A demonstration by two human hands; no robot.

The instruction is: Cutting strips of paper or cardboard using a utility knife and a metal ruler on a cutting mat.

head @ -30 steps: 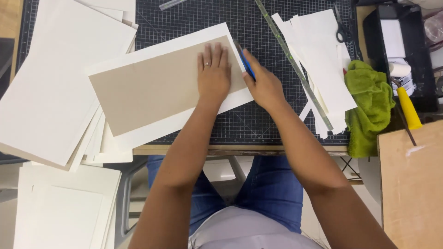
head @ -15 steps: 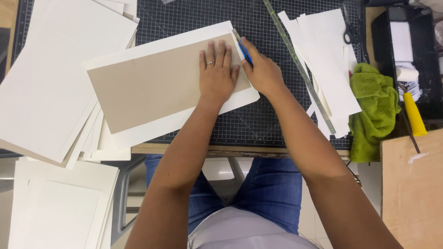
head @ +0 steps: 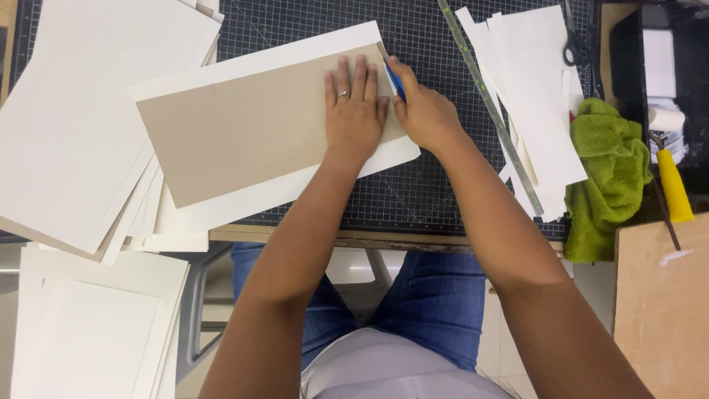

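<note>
A tan cardboard panel (head: 236,133) lies on a larger cream sheet (head: 273,196) on the dark gridded cutting mat (head: 443,185). My left hand (head: 354,111) presses flat on the panel's right end, fingers spread, with a ring on one finger. My right hand (head: 421,111) sits just to its right at the panel's right edge, fingers closed around a small blue tool (head: 395,80) whose tip touches the cream sheet's folded edge.
A long metal ruler (head: 491,111) lies diagonally on the mat. Cream paper strips (head: 539,96), scissors (head: 574,44) and a green cloth (head: 605,177) sit to the right. A yellow-handled tool (head: 673,188) and a brown board (head: 661,310) are at far right. Cream sheet stacks (head: 81,125) fill the left.
My right hand with the blue tool has slid slightly along the panel's right edge. My left hand stays pressed flat on the panel.
</note>
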